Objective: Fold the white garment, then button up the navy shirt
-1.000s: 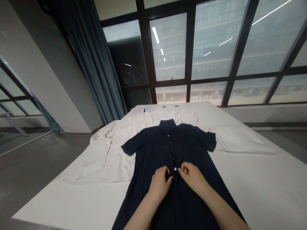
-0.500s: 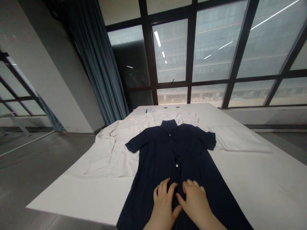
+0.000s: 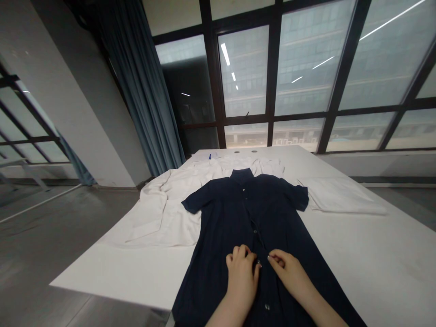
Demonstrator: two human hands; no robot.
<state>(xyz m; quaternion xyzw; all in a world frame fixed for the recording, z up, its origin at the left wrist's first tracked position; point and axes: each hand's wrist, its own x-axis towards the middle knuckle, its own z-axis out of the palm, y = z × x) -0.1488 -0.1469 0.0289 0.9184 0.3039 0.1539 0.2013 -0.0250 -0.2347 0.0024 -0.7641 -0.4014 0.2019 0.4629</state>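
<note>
A dark navy short-sleeved shirt (image 3: 228,218) lies front up in front of me, its collar pointing away. My left hand (image 3: 241,272) is at the front opening, thumb and fingers closing around a small button (image 3: 259,262) on the left edge. Just to the right, my right hand (image 3: 288,270) is closed in a pinch on the other edge of the opening. Between the hands the two edges stand slightly apart. Another pale button (image 3: 255,231) shows farther up, and a lower button (image 3: 267,307) shows nearer to me.
The shirt rests on a white table (image 3: 119,272). A spread white garment (image 3: 180,227) lies to the left and behind, with folded white cloth (image 3: 344,197) to the right. Near the far edge lies a blue pen (image 3: 210,156). Beyond are a blue curtain (image 3: 150,100) and large windows.
My hands have moved apart. The right hand has drawn one front edge to the right, and the left has closed near the button. A lower button has come into view.
</note>
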